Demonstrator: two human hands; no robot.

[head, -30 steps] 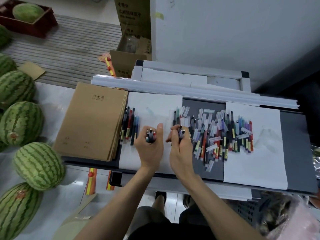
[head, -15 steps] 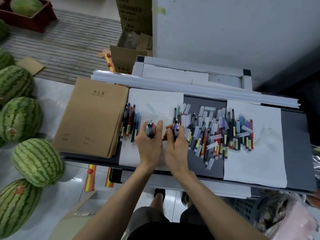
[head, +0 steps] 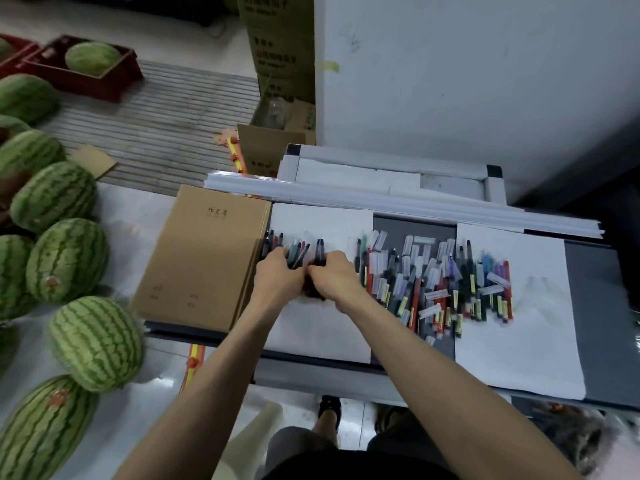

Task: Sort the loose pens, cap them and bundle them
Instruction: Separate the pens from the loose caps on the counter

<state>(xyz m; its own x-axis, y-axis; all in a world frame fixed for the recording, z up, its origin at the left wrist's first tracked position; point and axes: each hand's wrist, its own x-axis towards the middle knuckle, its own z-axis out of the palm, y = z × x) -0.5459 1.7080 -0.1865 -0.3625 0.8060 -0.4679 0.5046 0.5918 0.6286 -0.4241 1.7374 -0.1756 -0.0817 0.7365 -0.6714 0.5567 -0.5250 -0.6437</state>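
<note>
A big heap of loose pens and clear caps (head: 433, 282) lies across the grey table and white paper at centre right. A smaller row of sorted pens (head: 282, 244) lies on the left white sheet, beside the brown notebooks. My left hand (head: 277, 277) rests on that row, fingers closed over a few pens. My right hand (head: 334, 278) touches it on the right and grips a few dark pens (head: 320, 251) whose tips stick out past the fingers. The lower ends of the gripped pens are hidden by both hands.
A stack of brown notebooks (head: 207, 258) sits at the table's left end. White paper sheets (head: 519, 306) cover parts of the grey table (head: 599, 313). Long white strips (head: 398, 202) lie along the back edge. Several watermelons (head: 69, 258) crowd the floor at left; cardboard boxes (head: 273, 147) stand behind.
Both hands moved left from the gap by the loose heap to the sorted row near the notebooks, carrying their pens and coming together there. The view shifted a little.
</note>
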